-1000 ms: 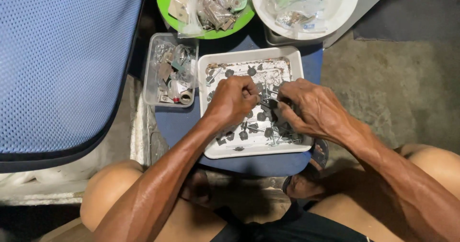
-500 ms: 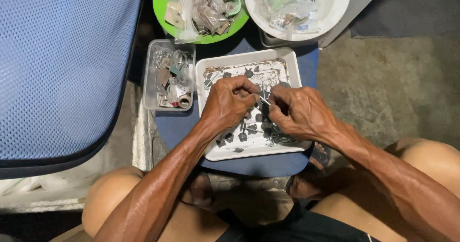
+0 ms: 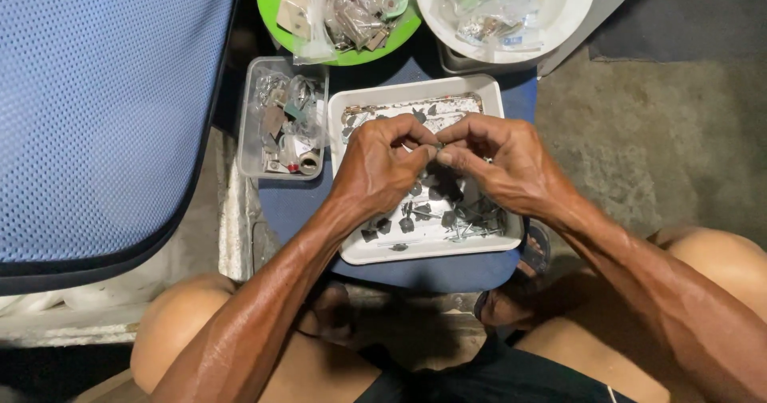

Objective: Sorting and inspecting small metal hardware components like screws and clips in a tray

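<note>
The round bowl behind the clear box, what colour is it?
Bright green, seen in the head view, filled with small bagged parts.

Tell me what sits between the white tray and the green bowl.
Nothing sits there: in the head view only a bare strip of the blue surface separates the white tray from the green bowl.

arms: bare, sinewy, no sleeves | left hand [image 3: 382, 166], right hand [image 3: 502, 159]: ungloved | shorts: dark
</note>
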